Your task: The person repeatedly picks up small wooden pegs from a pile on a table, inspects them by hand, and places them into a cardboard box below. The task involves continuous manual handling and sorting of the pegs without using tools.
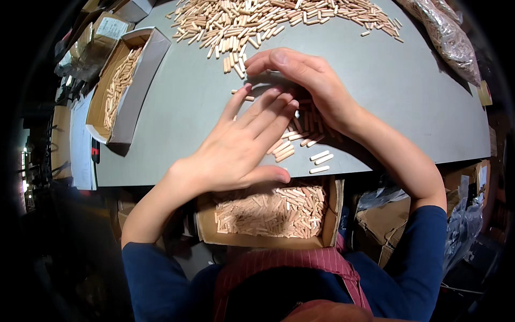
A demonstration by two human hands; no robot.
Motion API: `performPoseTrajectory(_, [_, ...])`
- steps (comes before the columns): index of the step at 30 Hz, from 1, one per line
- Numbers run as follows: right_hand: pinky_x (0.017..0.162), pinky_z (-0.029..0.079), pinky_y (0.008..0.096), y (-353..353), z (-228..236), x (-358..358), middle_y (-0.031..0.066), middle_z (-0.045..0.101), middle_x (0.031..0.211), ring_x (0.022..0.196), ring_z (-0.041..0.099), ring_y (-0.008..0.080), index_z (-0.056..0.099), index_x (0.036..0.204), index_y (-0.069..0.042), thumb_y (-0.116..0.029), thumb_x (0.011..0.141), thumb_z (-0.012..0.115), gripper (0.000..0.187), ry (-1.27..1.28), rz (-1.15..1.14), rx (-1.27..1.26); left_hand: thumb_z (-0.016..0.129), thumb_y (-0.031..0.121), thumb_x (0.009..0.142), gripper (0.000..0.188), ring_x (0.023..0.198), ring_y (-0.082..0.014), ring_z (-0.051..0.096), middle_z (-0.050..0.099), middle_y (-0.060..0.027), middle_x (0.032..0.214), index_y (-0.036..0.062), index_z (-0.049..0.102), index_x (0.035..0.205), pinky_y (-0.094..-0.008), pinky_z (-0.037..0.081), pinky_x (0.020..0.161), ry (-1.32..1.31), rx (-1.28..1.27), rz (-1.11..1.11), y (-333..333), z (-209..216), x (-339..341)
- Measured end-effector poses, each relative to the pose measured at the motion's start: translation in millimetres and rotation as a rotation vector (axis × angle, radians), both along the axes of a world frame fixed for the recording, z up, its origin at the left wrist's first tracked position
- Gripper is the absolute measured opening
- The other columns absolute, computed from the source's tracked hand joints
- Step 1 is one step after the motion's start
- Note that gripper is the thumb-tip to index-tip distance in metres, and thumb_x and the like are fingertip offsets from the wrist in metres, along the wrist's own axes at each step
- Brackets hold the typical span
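My left hand [241, 139] is stretched flat, palm down, low over the grey table, with the thumb apart from the fingers. Beyond it my right hand [316, 80] curves on its edge like a cup, fingers pointing left and nothing gripped. Between and under the two hands lies a small group of short wooden dowels [284, 147], partly hidden by the fingers and in shadow. A few loose dowels [322, 159] lie near the table's front edge. Below that edge stands an open cardboard box [225, 239] holding many more dowels.
A large heap of dowels [241, 27] spreads over the far side of the table [177, 123]. At the left stands a long cardboard tray [145, 86] partly filled with dowels. A clear plastic bag [448, 40] lies far right, near a tape roll [484, 93].
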State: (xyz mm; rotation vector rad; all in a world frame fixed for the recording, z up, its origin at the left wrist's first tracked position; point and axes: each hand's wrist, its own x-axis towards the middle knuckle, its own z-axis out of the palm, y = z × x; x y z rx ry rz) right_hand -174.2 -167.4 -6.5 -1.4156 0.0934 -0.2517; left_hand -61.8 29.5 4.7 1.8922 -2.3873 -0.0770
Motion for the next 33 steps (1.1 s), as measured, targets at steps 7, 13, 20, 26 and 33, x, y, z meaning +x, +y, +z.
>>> performPoseTrajectory(7, [0.099,0.050,0.0309,-38.7,-7.6,9.2,0.0093,0.072,0.117,0.103,0.069,0.0181,0.073,0.120,0.000,-0.043,0.108,0.059,0.046,-0.125,-0.248,-0.071,0.023,0.069,0.109,0.087,0.155,-0.0364,0.036,0.041,-0.0214,0.166,0.0019,0.036,0.163,-0.0431,0.023,0.127,0.744,-0.228,0.379,34.4,9.3,30.9])
performPoseTrajectory(13, [0.108,0.049,0.0349,-52.1,-7.3,12.3,0.0125,0.073,0.120,0.114,0.069,0.0220,0.072,0.123,-0.001,-0.049,0.109,0.052,0.054,-0.047,-0.263,-0.097,0.031,0.057,0.113,0.079,0.153,-0.0382,0.038,0.042,-0.0254,0.163,-0.0079,0.038,0.158,-0.0428,0.026,0.126,0.755,-0.247,0.624,68.9,3.7,43.3])
performPoseTrajectory(20, [0.104,0.052,0.0338,-53.4,-7.7,12.9,0.0140,0.073,0.119,0.114,0.070,0.0227,0.071,0.124,0.000,-0.045,0.109,0.053,0.051,0.015,-0.273,-0.052,0.044,0.068,0.103,0.102,0.159,-0.0435,0.023,0.028,-0.0298,0.169,-0.0108,0.019,0.163,-0.0562,0.015,0.127,0.076,-0.042,0.411,75.3,0.1,25.6])
performPoseTrajectory(26, [0.105,0.051,0.0318,-52.4,-13.5,15.7,0.0139,0.073,0.119,0.116,0.070,0.0211,0.069,0.126,0.000,-0.043,0.110,0.053,0.048,-0.023,-0.259,-0.116,0.053,0.081,0.091,0.123,0.159,-0.0465,0.019,0.022,-0.0350,0.168,-0.0141,0.018,0.161,-0.0634,0.009,0.126,-0.018,0.003,0.417,68.0,0.2,12.8])
performPoseTrajectory(33, [0.107,0.050,0.0311,-52.0,-12.1,16.0,0.0133,0.067,0.130,0.116,0.070,0.0199,0.061,0.136,0.000,-0.036,0.112,0.051,0.044,-0.094,-0.286,-0.157,0.052,0.081,0.091,0.124,0.160,-0.0456,0.018,0.022,-0.0345,0.168,-0.0127,0.013,0.163,-0.0642,0.007,0.126,0.010,0.010,0.359,54.6,3.1,18.2])
